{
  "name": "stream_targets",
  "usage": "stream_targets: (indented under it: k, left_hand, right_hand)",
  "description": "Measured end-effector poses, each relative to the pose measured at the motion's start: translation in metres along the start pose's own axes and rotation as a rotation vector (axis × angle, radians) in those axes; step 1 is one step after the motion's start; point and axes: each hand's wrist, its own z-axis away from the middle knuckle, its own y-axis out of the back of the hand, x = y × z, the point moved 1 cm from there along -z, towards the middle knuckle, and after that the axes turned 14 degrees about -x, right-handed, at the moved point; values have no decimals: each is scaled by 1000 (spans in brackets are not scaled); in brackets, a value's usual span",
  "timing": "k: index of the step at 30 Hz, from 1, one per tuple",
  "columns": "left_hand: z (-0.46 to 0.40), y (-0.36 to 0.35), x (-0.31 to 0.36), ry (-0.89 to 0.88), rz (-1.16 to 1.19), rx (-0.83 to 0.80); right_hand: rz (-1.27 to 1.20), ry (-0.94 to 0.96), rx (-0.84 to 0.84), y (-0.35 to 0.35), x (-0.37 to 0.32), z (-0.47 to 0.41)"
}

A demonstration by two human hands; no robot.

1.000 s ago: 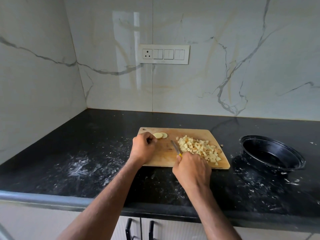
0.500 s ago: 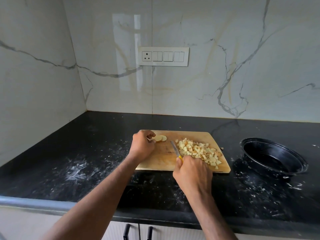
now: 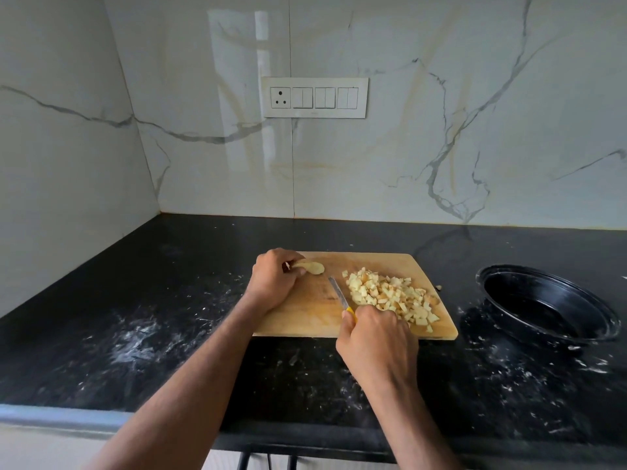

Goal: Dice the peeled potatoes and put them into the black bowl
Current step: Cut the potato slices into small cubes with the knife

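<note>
I've got the left hand pinching the last potato slices at 10 o'clock on the cutting board, grip curled onto them, probably to steady them for cutting. The right hand has its grip clamped on the yellow-handled knife, blade pointing toward 11 and parked beside the diced pile, likely kept clear of it. The dice are heaped at the board's 3 o'clock side, nearest the black bowl, which sits on the tabletop at 3 o'clock, nothing in it yet as far as I can tell.
</note>
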Motion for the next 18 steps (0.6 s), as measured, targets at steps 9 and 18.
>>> stream_targets:
  k: [9, 18]
  left_hand:
    - [45, 5, 22, -197, -165, -335]
    - [51, -2, 35, -73, -329, -237]
  right_hand:
    - [-17, 1, -26, 1, 1, 3]
    - [-13, 34, -33, 2, 0, 6]
